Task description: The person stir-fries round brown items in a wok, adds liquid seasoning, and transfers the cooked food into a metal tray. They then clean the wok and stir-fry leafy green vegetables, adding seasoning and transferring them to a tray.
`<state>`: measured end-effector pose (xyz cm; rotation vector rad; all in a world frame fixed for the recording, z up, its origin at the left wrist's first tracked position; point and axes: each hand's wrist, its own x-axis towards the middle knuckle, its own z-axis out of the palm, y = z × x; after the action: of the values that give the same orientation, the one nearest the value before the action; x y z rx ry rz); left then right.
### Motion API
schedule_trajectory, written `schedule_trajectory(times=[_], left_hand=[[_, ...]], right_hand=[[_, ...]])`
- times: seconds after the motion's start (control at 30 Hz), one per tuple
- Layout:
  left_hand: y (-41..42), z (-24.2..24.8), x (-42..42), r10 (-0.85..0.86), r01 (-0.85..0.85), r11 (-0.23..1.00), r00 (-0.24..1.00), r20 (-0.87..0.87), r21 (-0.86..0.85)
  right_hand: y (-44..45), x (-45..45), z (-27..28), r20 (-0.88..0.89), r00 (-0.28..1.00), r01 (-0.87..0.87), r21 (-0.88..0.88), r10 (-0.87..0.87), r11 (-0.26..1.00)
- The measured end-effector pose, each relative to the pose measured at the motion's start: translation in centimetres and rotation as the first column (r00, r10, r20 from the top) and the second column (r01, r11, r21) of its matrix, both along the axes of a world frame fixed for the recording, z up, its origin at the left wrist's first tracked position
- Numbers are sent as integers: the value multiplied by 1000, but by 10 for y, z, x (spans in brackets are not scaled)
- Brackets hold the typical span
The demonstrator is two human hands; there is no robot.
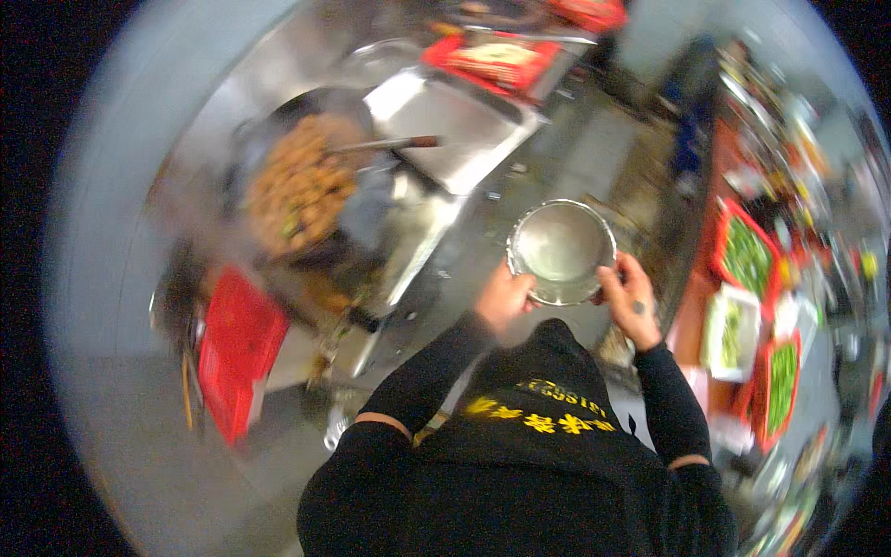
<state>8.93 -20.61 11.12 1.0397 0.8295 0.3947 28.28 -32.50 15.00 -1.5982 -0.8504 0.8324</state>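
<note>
Between my two hands I hold a round, shiny metal bowl (562, 247) over the floor, in front of my black apron. My left hand (506, 296) grips its lower left side, thumb on the rim. At the lower right side, my right hand (630, 299) has its thumb over the rim and the fingers partly hidden behind the bowl. The inside looks pale and glossy; blur keeps me from telling whether liquid is in it. To the left, a large wok (285, 115) holds a heap of brown food pieces (303, 188), with a wooden-handled utensil (390, 143) across its edge.
A metal tray (445, 125) lies beside the wok on the stove counter. Behind it stands a red basket (494, 59) of pale food. A red tray (240, 348) sits at left. Along the right counter are red baskets of green vegetables (748, 254) and a white container (732, 334).
</note>
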Motion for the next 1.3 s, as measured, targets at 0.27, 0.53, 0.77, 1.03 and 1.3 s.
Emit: schedule_trajectory(times=[0.27, 0.53, 0.77, 1.03, 1.3], left_hand=[[44, 63, -176, 617, -619, 777, 785, -61, -113], [77, 86, -279, 910, -856, 409, 354, -218, 318], [209, 77, -315, 969, -803, 102, -54, -242, 587], [326, 137, -264, 774, -280, 384, -422, -472, 880], [370, 196, -249, 785, -237, 334, -466, -409, 912]], right_hand=[[220, -39, 24, 836, 479, -604, 91, 269, 792], [430, -109, -31, 903, -79, -608, -380, 423, 697], [538, -13, 32, 778, -114, -848, -401, 618, 347], [594, 34, 72, 370, 212, -902, -283, 904, 327], [652, -9, 25, 736, 64, -904, -243, 674, 352]])
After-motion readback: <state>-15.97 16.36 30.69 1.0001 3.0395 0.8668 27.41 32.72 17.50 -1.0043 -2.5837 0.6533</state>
